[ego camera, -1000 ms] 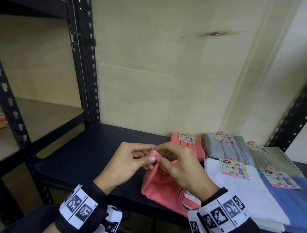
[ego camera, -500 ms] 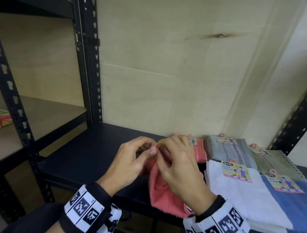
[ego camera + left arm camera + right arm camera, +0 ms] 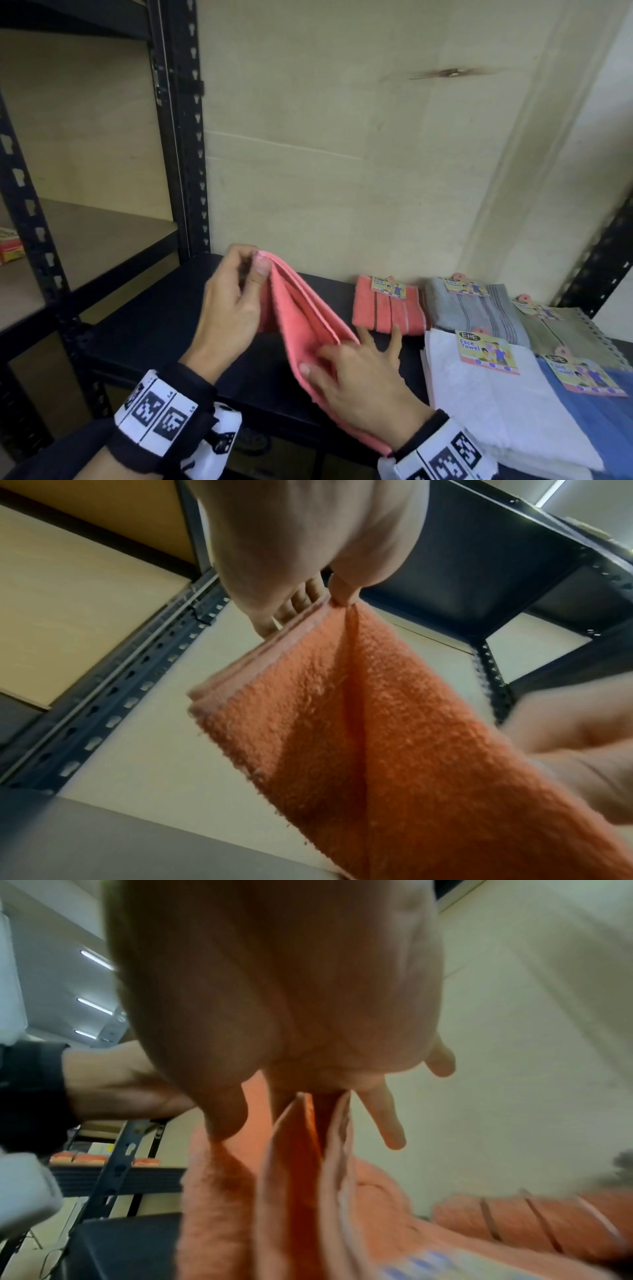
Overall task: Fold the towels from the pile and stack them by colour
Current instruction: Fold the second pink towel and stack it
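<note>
A coral-pink towel [image 3: 308, 329], folded into layers, hangs in the air over the black shelf [image 3: 154, 325]. My left hand [image 3: 258, 260] pinches its top corner between thumb and fingers, and the left wrist view shows that pinch [image 3: 337, 599] on the towel [image 3: 377, 723]. My right hand [image 3: 342, 356] is lower on the towel, thumb on the near face, straight spread fingers on the far side. In the right wrist view the towel's edges [image 3: 291, 1177] run up between the straight fingers [image 3: 377, 1118]. A folded coral towel with a label [image 3: 387, 311] lies at the back.
Folded grey [image 3: 479, 308], green [image 3: 565, 329], white [image 3: 496, 394] and blue [image 3: 599, 411] towels with labels lie to the right. A black rack upright [image 3: 181, 137] stands on the left, with a wooden shelf [image 3: 102, 240] beyond it. A wall closes the back.
Both hands were pinching the towel's corner together. The left hand has lifted that corner up and left, and the right hand has slid down along the towel with fingers straightened.
</note>
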